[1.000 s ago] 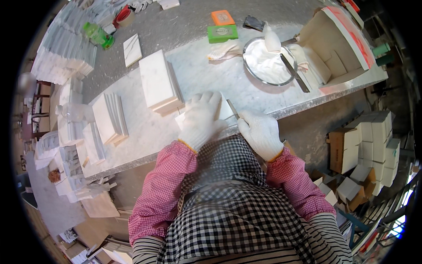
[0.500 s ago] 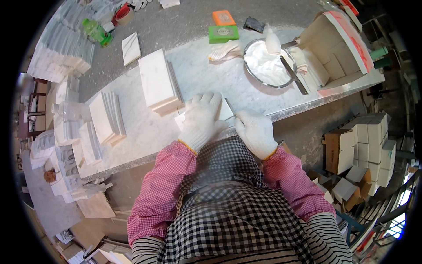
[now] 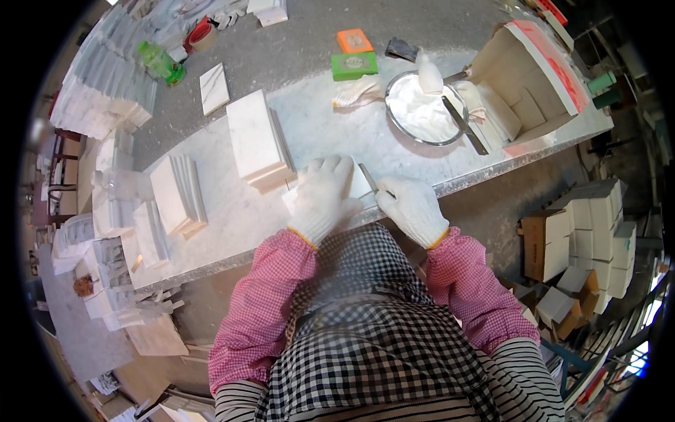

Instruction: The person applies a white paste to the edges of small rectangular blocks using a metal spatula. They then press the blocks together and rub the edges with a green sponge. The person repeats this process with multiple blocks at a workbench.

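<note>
In a white knit glove, my left hand (image 3: 322,197) lies flat with its fingers stretched out over a white tile (image 3: 360,186) near the table's front edge. Most of that tile is hidden under the palm. My right hand (image 3: 411,207), gloved the same way, is closed around a thin, dark-edged blade (image 3: 368,177), whose handle is covered by the fingers. The blade rests along the tile's right edge. Just beyond my left hand stands a stack of white marble tiles (image 3: 256,137).
A steel bowl of white paste (image 3: 422,112) holds a white squeeze bottle (image 3: 429,74) and a spatula (image 3: 464,125). An open carton (image 3: 524,84) stands right of it. Green (image 3: 354,66) and orange boxes (image 3: 354,41) lie farther back. More tiles (image 3: 176,193) lean at left.
The blade has swung from lying across the tile to running along its right edge. My left hand stays on the tile. The whole view has shifted slightly.
</note>
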`<state>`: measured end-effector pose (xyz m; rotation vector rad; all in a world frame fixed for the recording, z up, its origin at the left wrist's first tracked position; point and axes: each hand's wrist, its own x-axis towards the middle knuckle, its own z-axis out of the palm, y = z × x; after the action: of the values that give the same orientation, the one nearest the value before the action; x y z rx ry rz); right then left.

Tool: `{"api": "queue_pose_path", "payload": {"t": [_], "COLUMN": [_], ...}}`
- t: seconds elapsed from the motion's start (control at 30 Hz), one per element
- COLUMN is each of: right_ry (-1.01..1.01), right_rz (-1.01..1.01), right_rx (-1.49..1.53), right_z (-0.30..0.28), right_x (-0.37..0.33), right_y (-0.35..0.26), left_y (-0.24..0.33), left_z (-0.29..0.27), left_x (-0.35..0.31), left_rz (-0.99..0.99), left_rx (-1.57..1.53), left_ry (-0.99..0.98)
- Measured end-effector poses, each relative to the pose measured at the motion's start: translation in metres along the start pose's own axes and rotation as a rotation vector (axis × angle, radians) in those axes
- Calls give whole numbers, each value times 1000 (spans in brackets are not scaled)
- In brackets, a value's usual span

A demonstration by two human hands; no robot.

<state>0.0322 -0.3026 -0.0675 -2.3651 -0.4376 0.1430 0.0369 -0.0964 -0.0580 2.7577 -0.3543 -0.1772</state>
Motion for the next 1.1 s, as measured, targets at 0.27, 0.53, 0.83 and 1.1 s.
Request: {"api": "queue_pose_path", "payload": {"t": [0.27,0.53,0.83,1.1], "right_ry": [5,61,73,90], "right_rz": [-10,-40,98,41], "right_rx": [6,-47,-108,-233], "right_z": [10,22,-7,16], "right_x": [1,4,-22,-2], "right_y": [6,10,-6,6], "left_y": [0,0,4,3], "left_z": [1,0,-3,-1], "left_x": [-1,-1,2,-4], "left_rz": [19,30,2,24], "left_rx": [-39,-47,-38,-87], "left_ry": [19,31,-1,51]}}
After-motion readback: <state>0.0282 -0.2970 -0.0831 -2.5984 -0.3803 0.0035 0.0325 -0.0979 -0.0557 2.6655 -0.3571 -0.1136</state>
